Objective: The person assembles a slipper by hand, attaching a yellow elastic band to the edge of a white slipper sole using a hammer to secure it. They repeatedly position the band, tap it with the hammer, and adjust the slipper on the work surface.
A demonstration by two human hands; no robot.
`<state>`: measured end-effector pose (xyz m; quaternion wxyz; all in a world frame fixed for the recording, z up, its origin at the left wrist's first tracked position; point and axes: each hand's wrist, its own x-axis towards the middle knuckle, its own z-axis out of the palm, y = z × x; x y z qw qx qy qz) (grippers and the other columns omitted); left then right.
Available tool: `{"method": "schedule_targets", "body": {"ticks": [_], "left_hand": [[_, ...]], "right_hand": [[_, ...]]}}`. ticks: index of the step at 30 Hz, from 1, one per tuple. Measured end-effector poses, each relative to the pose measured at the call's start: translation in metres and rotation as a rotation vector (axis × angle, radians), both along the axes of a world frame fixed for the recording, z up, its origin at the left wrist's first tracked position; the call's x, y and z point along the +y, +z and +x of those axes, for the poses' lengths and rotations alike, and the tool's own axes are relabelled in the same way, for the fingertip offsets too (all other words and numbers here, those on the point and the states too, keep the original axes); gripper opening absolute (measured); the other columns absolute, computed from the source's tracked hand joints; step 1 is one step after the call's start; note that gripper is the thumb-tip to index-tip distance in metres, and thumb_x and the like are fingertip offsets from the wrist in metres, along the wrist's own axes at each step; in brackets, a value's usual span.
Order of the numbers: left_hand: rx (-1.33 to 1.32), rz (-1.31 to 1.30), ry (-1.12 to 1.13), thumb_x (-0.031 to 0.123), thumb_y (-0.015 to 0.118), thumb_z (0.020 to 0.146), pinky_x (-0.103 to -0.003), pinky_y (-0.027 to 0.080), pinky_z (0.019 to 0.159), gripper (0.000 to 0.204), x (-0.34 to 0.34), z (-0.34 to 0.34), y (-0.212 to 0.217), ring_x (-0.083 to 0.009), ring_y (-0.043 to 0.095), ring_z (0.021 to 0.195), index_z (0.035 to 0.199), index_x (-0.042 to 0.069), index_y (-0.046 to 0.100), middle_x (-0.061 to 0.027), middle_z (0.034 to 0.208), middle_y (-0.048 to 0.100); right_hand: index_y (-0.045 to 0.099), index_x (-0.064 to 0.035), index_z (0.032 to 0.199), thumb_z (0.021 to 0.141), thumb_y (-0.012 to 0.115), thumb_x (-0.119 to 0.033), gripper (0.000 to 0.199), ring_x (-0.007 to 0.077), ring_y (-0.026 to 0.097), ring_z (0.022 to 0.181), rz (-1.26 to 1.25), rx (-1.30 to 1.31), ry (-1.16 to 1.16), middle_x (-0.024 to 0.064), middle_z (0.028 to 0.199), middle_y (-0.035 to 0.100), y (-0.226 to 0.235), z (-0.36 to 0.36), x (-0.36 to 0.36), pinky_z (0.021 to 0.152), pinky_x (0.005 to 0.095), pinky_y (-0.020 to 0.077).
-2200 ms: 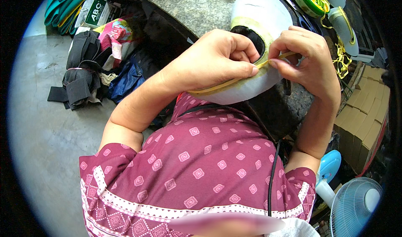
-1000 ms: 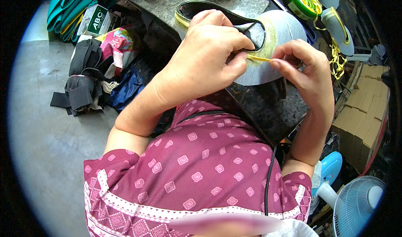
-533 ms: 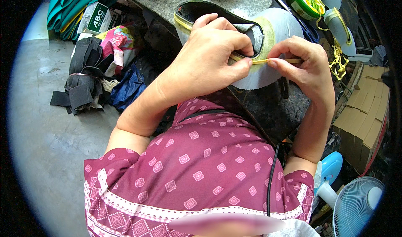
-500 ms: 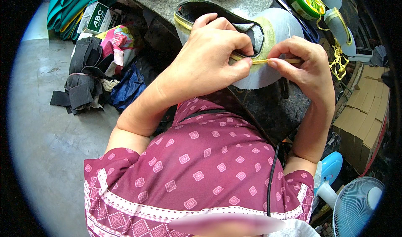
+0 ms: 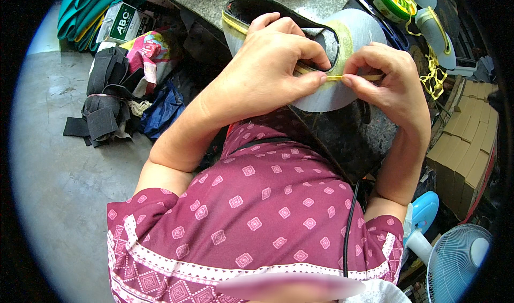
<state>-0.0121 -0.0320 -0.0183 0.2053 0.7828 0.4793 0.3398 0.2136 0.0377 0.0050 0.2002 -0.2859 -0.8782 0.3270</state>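
A light grey shoe upper (image 5: 367, 32) with a black-lined opening lies over the near edge of the work surface. A thin yellow strip (image 5: 334, 78) runs along its rim, beside a yellowish band like dried glue. My left hand (image 5: 278, 62) is closed on the rim, its thumb and forefinger pressing near the strip; its other fingers curl over the opening's edge. Close by, my right hand (image 5: 388, 78) pinches the strip between thumb and forefinger and draws it out straight. The strip's far end passes behind the right fingers.
A green-lidded tub (image 5: 396, 0), another yellow-edged grey piece (image 5: 436, 35) and tangled yellow strip (image 5: 432, 82) lie at the right. Beyond are stacked tan blocks (image 5: 463, 134) and a fan (image 5: 460, 265). Black fabric strips (image 5: 104, 102) and a blue bag (image 5: 166, 110) lie on the floor.
My left thumb and forefinger have shifted slightly right along the rim, narrowing the gap to my right fingertips. Both hands keep their hold.
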Motion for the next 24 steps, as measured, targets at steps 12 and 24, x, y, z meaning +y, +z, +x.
{"method": "schedule_targets", "body": {"ticks": [12, 24], "left_hand": [[0.029, 0.026, 0.008, 0.018, 0.079, 0.074, -0.045, 0.029, 0.111, 0.016, -0.003, 0.007, -0.003, -0.0203, 0.060, 0.093, 0.084, 0.009, 0.071, -0.0036, 0.084, 0.059], [0.075, 0.100, 0.023, 0.024, 0.081, 0.074, -0.047, 0.031, 0.108, 0.020, -0.004, 0.005, -0.002, -0.0225, 0.060, 0.093, 0.085, 0.010, 0.073, -0.0043, 0.082, 0.060]], "right_hand": [[0.068, -0.0031, 0.081, 0.069, 0.080, -0.007, 0.018, 0.0163, 0.057, 0.067, 0.132, -0.022, 0.145, 0.0038, 0.072, 0.060, 0.002, 0.002, 0.008, 0.060, 0.0292, 0.0456], [0.066, -0.0046, 0.079, 0.069, 0.084, -0.014, 0.023, 0.0183, 0.057, 0.069, 0.195, -0.074, 0.115, 0.0041, 0.071, 0.059, 0.003, 0.004, 0.012, 0.060, 0.0297, 0.0449]]}}
